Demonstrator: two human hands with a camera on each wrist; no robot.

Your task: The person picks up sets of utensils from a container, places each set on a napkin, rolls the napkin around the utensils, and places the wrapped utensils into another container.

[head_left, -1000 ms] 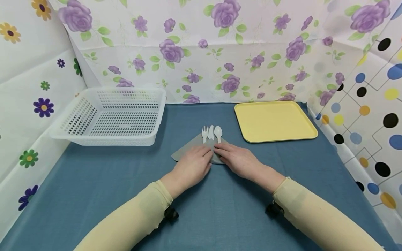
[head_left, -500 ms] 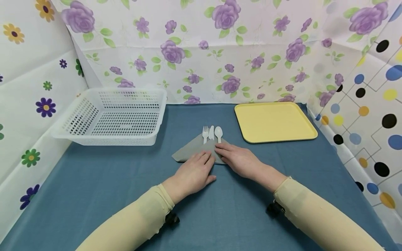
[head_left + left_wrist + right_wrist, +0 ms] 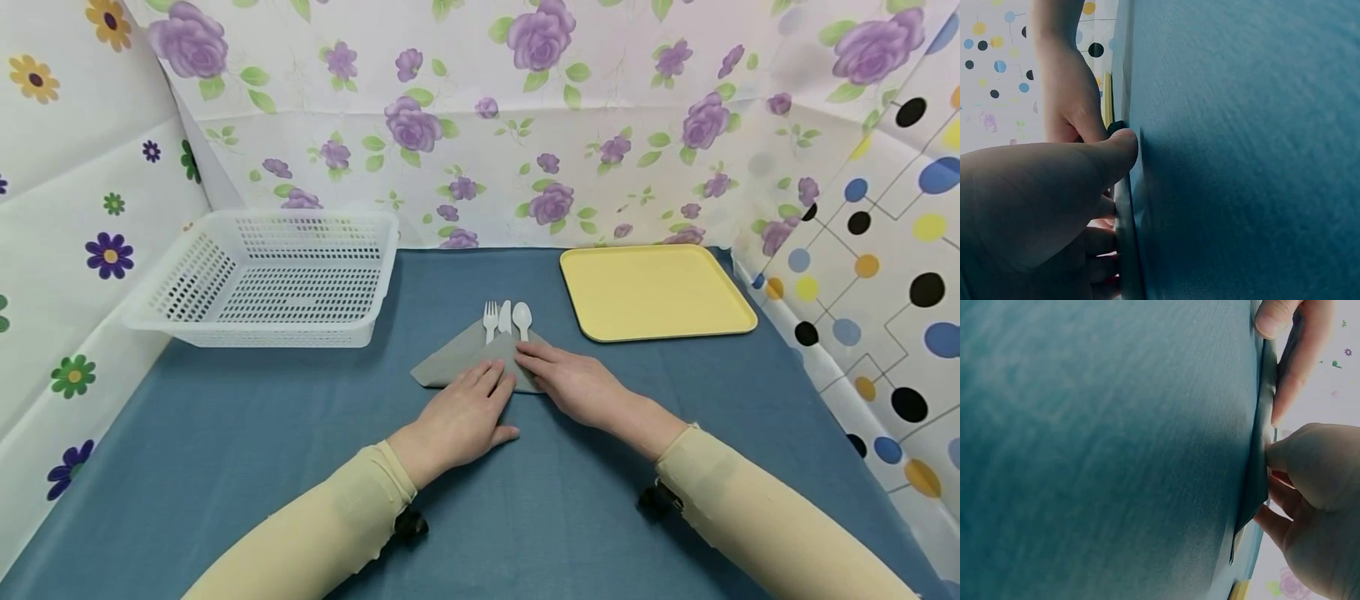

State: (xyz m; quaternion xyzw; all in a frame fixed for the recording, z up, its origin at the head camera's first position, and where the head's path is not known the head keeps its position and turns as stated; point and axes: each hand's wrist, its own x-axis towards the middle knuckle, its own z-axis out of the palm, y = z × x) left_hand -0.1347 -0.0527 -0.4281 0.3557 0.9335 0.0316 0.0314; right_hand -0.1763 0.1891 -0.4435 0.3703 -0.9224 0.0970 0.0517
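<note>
Counter (image 3: 585,517): blue-clothed
Napkin (image 3: 453,357): grey, mid-counter, over handles of fork (image 3: 490,318), knife (image 3: 505,318), spoon (image 3: 522,315)
Left hand (image 3: 459,417): fingers spread, gripping nothing
Right hand (image 3: 573,382): fingers bent, grip unclear
Progress: cutlery tucked; folding likely unfinished

Basket (image 3: 273,337) walling off far left, tray (image 3: 660,292) at far right, free lane between them behind spoon (image 3: 522,317), left hand (image 3: 461,412) and right hand (image 3: 576,383) crowding napkin (image 3: 452,358)

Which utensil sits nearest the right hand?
The white spoon, rightmost of the three, just beyond the right hand; knife and fork lie farther left.
</note>
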